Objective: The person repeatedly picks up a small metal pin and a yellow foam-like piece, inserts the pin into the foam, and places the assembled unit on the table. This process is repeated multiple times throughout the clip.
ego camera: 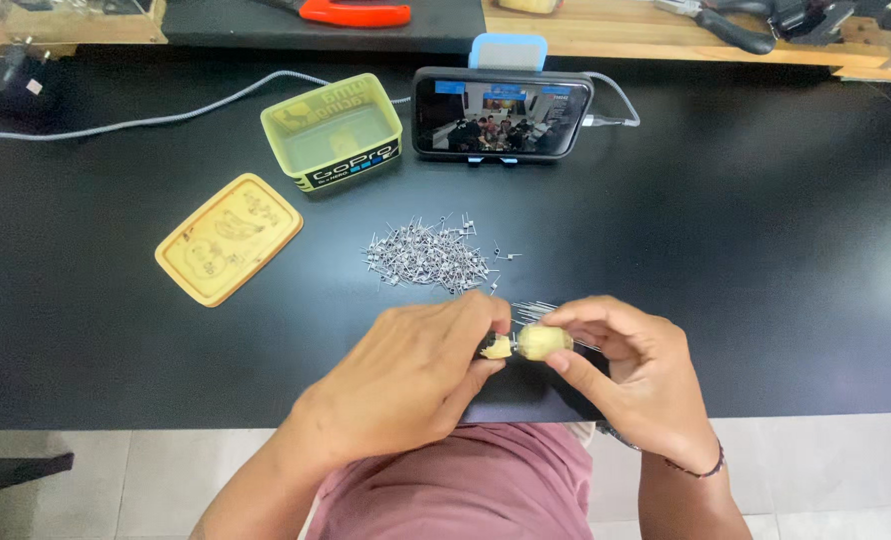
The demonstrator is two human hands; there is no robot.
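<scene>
So the big black table (766, 250) takes up basically the whole view, and both hands work right at its near edge, just over the person's lap. That keeps the elbows in close and the small stuff right under the eyes.

Beyond the fingers, at the far side, a phone (503, 113) stands on its side in a light blue stand (509, 48), screen facing the person, with a cable running off it. Looks parked there to be watched while working. Off to the left of it sits an open yellow tub (333, 130), and its flat yellow lid (229, 238) lies face up nearer the left hand, both well apart from the fingers.

Just past the fingertips there's a loose pile of small metal pins (428, 258) spread out on the table, an easy reach away with nothing in between.

The left hand (416, 375) has its fingers curled shut around the end of a small yellowish piece (540, 342), with a pale bit poking out by the thumb. The right hand (631, 370) pinches the same piece from the other side, thumb on top, fingers under. A thin bunch of pins (538, 309) fans out just behind the right fingers; can't tell whether they're stuck in the piece.
</scene>
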